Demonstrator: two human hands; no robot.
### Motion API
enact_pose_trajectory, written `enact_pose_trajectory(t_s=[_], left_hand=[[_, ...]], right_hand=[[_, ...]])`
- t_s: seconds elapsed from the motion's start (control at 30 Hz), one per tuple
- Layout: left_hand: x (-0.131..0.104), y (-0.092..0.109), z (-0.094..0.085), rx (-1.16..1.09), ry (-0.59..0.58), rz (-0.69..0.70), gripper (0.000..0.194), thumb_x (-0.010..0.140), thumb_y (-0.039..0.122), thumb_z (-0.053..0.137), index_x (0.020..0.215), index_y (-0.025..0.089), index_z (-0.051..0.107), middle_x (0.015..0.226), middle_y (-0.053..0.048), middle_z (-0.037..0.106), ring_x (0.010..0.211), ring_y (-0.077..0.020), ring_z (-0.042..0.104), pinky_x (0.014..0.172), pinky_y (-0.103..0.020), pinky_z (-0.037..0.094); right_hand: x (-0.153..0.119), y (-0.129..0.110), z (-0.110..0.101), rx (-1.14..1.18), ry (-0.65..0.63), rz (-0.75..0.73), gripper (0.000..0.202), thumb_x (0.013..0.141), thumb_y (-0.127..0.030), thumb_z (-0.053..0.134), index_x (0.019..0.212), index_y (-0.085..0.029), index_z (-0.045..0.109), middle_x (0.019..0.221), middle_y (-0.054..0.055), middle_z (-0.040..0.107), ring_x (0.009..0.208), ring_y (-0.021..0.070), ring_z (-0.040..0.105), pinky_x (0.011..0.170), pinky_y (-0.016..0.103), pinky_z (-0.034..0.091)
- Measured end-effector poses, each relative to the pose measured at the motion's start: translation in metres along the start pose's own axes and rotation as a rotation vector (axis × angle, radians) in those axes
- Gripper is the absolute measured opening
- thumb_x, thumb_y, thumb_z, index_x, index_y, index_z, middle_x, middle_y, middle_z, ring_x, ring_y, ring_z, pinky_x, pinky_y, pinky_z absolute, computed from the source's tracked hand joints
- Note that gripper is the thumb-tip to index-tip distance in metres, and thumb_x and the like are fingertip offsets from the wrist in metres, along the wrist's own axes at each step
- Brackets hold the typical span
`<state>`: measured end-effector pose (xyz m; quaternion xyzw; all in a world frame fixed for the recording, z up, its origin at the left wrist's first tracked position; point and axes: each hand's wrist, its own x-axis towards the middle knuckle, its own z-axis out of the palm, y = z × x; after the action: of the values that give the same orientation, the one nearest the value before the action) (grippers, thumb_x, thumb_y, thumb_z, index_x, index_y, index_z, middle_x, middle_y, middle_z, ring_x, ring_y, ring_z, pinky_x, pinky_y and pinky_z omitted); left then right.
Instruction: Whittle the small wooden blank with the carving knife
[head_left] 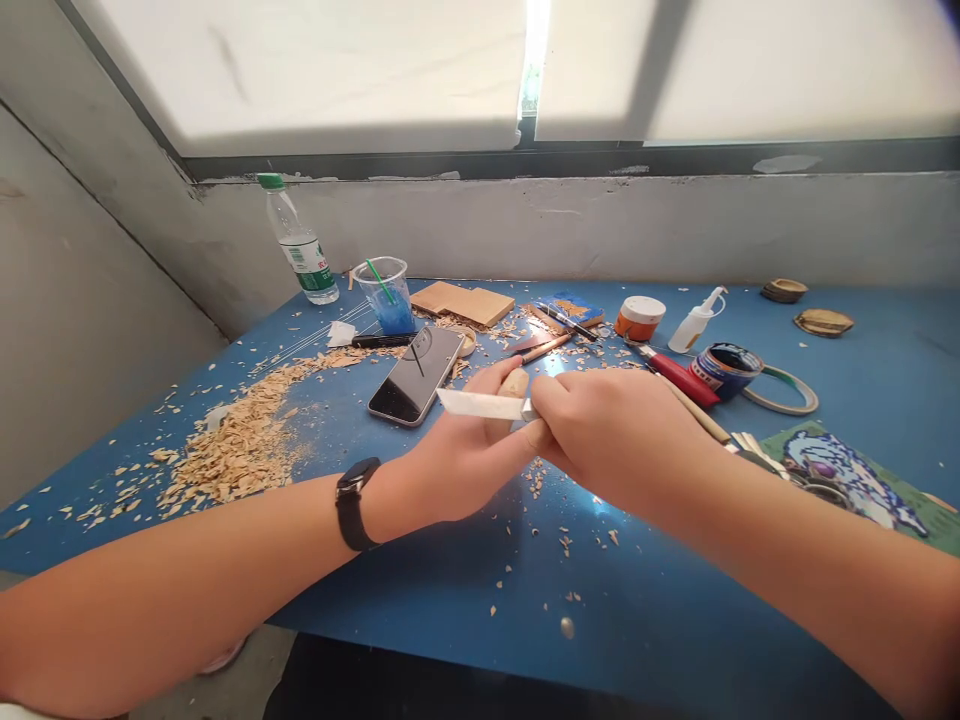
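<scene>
My right hand [607, 425] is closed round the handle of a carving knife [484, 404], whose flat pale blade points left. My left hand [457, 450], with a black watch on its wrist, grips a small piece of light wood [514, 385]. The blade lies across the front of the wood, and my left thumb reaches over to the right hand by the base of the blade. Both hands are together above the middle of the blue table [450, 590]. Most of the knife's handle is hidden inside my right fist.
Wood shavings [232, 445] are heaped on the left. Behind my hands lie a phone [417, 375], a cup of blue liquid [390, 300], a water bottle [300, 245] and wooden boards [463, 303]. At right are a glue bottle [696, 322], an open tin [724, 372] and a tape roll [784, 390].
</scene>
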<state>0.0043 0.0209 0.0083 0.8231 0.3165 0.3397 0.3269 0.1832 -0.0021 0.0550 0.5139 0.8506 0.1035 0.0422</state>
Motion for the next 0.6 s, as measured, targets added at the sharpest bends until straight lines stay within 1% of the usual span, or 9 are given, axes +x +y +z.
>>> enact_pose_trajectory(t_s=[0.07, 0.1, 0.13, 0.2, 0.3, 0.37, 0.4, 0.5, 0.6], left_hand=[[-0.002, 0.001, -0.006, -0.014, -0.008, -0.111, 0.046, 0.099, 0.050, 0.064, 0.135, 0.022, 0.057, 0.158, -0.016, 0.050, 0.156, -0.0388, 0.038, 0.132, -0.062, 0.029], [-0.003, 0.001, -0.008, -0.044, -0.012, -0.169, 0.058, 0.097, 0.052, 0.067, 0.145, 0.023, 0.050, 0.163, -0.016, 0.044, 0.158, -0.0403, 0.035, 0.132, -0.063, 0.030], [-0.004, 0.000, -0.009, -0.083, -0.027, -0.212, 0.065, 0.096, 0.054, 0.068, 0.149, 0.024, 0.046, 0.165, -0.016, 0.042, 0.157, -0.0413, 0.035, 0.131, -0.064, 0.031], [-0.005, -0.005, -0.011, -0.168, -0.053, -0.230, 0.065, 0.096, 0.057, 0.066, 0.149, 0.025, 0.047, 0.161, -0.016, 0.045, 0.155, -0.0414, 0.038, 0.130, -0.063, 0.033], [-0.002, -0.020, -0.010, -0.273, -0.069, -0.132, 0.061, 0.100, 0.064, 0.056, 0.148, 0.027, 0.051, 0.156, -0.013, 0.049, 0.152, -0.0391, 0.042, 0.127, -0.057, 0.038], [0.001, -0.032, -0.009, -0.322, -0.088, -0.072, 0.060, 0.102, 0.066, 0.052, 0.149, 0.029, 0.050, 0.155, -0.011, 0.050, 0.147, -0.0362, 0.047, 0.123, -0.052, 0.042], [0.003, -0.037, -0.008, -0.355, -0.062, -0.058, 0.057, 0.103, 0.065, 0.052, 0.146, 0.029, 0.053, 0.152, -0.011, 0.053, 0.145, -0.0346, 0.049, 0.121, -0.049, 0.044], [0.007, -0.048, -0.004, -0.346, -0.001, -0.031, 0.059, 0.103, 0.070, 0.048, 0.142, 0.026, 0.056, 0.147, -0.012, 0.059, 0.141, -0.0332, 0.052, 0.119, -0.047, 0.044], [0.010, -0.053, 0.000, -0.358, 0.006, -0.020, 0.066, 0.099, 0.075, 0.050, 0.140, 0.023, 0.058, 0.137, -0.013, 0.065, 0.128, -0.0314, 0.060, 0.108, -0.044, 0.051]], right_hand=[[0.000, 0.004, -0.005, 0.007, -0.029, -0.049, 0.005, 0.095, -0.023, 0.063, 0.098, -0.019, 0.064, 0.081, 0.004, 0.071, 0.064, 0.0194, 0.063, 0.053, 0.032, 0.021], [0.000, 0.005, -0.006, 0.019, -0.051, -0.064, 0.005, 0.096, -0.024, 0.063, 0.099, -0.020, 0.064, 0.081, 0.003, 0.071, 0.063, 0.0190, 0.061, 0.053, 0.032, 0.022], [0.000, 0.006, -0.007, 0.024, -0.071, -0.068, 0.007, 0.098, -0.027, 0.062, 0.098, -0.020, 0.064, 0.080, 0.002, 0.070, 0.062, 0.0188, 0.060, 0.053, 0.033, 0.021], [0.001, 0.007, -0.006, 0.031, -0.079, -0.064, 0.018, 0.102, -0.035, 0.057, 0.097, -0.020, 0.066, 0.076, 0.002, 0.069, 0.060, 0.0190, 0.058, 0.052, 0.033, 0.020], [0.000, 0.008, -0.002, 0.032, 0.010, -0.053, 0.041, 0.106, -0.054, 0.047, 0.096, -0.020, 0.067, 0.073, 0.004, 0.068, 0.059, 0.0205, 0.057, 0.053, 0.034, 0.020], [-0.001, 0.010, 0.001, 0.046, 0.060, -0.037, 0.051, 0.106, -0.062, 0.042, 0.097, -0.020, 0.068, 0.072, 0.005, 0.068, 0.059, 0.0212, 0.057, 0.054, 0.033, 0.021], [-0.001, 0.012, 0.002, 0.052, 0.072, -0.027, 0.054, 0.107, -0.064, 0.039, 0.097, -0.020, 0.069, 0.072, 0.005, 0.068, 0.059, 0.0212, 0.057, 0.054, 0.033, 0.021], [0.000, 0.017, 0.002, 0.047, 0.051, -0.018, 0.058, 0.108, -0.065, 0.036, 0.094, -0.020, 0.070, 0.071, 0.006, 0.068, 0.058, 0.0208, 0.055, 0.053, 0.033, 0.019], [0.003, 0.021, 0.002, 0.026, 0.003, -0.020, 0.056, 0.108, -0.065, 0.041, 0.090, -0.021, 0.070, 0.070, 0.005, 0.068, 0.058, 0.0199, 0.054, 0.053, 0.032, 0.018]])
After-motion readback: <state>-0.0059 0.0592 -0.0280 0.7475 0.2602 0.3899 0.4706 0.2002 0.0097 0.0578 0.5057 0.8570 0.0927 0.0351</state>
